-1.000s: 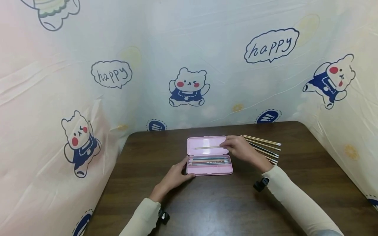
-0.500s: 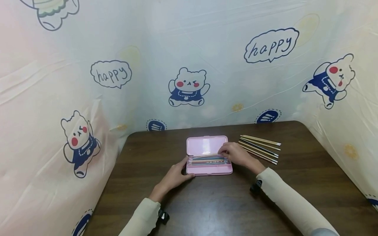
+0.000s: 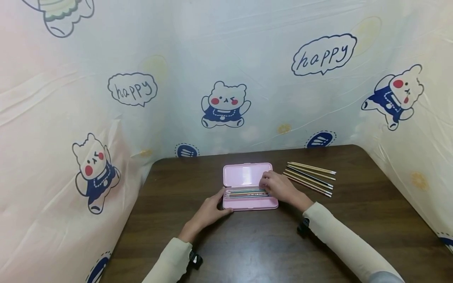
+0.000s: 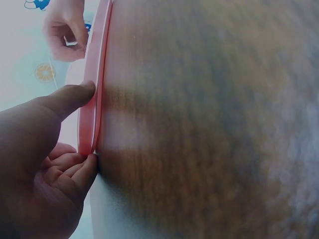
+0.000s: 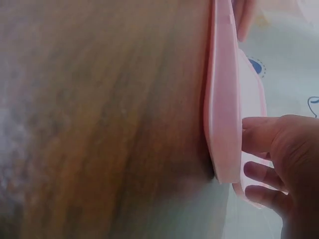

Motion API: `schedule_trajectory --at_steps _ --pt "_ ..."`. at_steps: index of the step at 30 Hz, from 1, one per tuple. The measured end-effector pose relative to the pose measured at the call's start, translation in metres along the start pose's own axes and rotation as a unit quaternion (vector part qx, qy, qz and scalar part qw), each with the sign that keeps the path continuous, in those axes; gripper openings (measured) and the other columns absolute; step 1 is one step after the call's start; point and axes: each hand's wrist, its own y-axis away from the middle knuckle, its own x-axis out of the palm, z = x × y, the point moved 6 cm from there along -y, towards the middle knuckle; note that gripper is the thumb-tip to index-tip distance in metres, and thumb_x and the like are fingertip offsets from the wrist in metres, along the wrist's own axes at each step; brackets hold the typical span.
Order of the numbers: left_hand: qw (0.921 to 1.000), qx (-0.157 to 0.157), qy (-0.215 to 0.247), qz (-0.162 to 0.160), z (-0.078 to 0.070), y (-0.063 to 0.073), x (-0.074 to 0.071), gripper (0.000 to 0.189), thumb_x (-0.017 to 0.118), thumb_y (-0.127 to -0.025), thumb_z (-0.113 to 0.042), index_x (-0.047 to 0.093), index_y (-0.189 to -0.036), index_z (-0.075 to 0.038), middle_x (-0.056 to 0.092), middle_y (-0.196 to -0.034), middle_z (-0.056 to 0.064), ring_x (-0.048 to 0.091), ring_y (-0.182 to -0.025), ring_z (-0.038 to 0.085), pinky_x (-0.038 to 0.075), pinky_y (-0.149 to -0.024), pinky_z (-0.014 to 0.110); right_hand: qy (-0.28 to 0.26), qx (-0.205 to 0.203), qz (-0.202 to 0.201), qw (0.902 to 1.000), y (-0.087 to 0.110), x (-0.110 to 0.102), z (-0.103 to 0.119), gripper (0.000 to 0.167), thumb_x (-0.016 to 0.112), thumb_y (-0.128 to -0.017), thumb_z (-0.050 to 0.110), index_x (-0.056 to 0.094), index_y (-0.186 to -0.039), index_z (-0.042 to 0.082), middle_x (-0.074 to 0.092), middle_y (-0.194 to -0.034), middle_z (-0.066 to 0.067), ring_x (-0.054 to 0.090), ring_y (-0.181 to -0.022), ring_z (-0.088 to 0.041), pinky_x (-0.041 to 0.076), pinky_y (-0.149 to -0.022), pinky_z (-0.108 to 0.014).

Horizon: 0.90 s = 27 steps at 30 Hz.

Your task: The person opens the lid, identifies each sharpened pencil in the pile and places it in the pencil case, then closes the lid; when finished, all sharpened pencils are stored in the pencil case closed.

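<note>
An open pink pencil case [image 3: 247, 175] lies mid-table, lid flat behind its tray, with several coloured pencils [image 3: 244, 192] in the tray. My left hand [image 3: 212, 208] holds the case's front-left corner, thumb [image 4: 70, 97] on the rim [image 4: 92, 99] and fingers [image 4: 75, 169] curled beside it. My right hand [image 3: 277, 186] rests at the tray's right end, fingertips on the pencils there. In the right wrist view its fingers [image 5: 259, 172] lie loosely spread next to the case edge [image 5: 222, 124]; no pencil shows between them. Several loose pencils [image 3: 311, 177] lie just right of the case.
The dark wooden table [image 3: 247, 243] is walled at the back and both sides by a plastic sheet [image 3: 226, 78] printed with bears and "happy" bubbles. Bare tabletop lies in front of the case and at the right.
My right hand carried one pencil from above the lid down into the tray and now rests on the pencils' right ends. The left hand and case have stayed put.
</note>
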Motion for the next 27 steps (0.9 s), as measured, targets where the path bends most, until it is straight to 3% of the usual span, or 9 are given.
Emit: schedule_trajectory --at_steps 11,17,27 --pt "1.0000 -0.005 -0.002 0.000 -0.002 0.002 -0.001 0.096 0.081 -0.095 -0.044 0.028 -0.170 -0.016 0.046 -0.168 0.010 0.050 -0.152 0.032 0.045 -0.121 0.052 0.005 0.010 0.016 0.9998 0.002 -0.002 0.003 0.011 0.081 -0.093 0.011 0.085 -0.099 0.019 0.070 -0.102 0.000 0.059 -0.094 -0.016 0.056 -0.080 -0.032" --pt "1.0000 -0.004 -0.004 -0.001 -0.003 0.003 -0.001 0.096 0.081 -0.095 -0.043 0.028 -0.170 -0.017 0.046 -0.168 0.009 0.050 -0.152 0.030 0.045 -0.121 0.051 -0.041 0.034 0.021 0.9983 0.004 -0.009 -0.001 0.010 0.079 -0.094 0.010 0.084 -0.100 0.017 0.072 -0.103 0.000 0.061 -0.093 -0.016 0.058 -0.081 -0.036" --pt "1.0000 -0.008 -0.001 0.005 -0.002 0.003 -0.001 0.096 0.080 -0.095 -0.046 0.027 -0.170 -0.017 0.043 -0.170 0.009 0.048 -0.153 0.031 0.045 -0.121 0.051 -0.084 0.118 -0.010 0.9894 0.011 -0.053 -0.046 0.014 0.076 -0.099 0.011 0.082 -0.111 0.010 0.080 -0.105 -0.007 0.068 -0.087 -0.020 0.062 -0.084 -0.046"
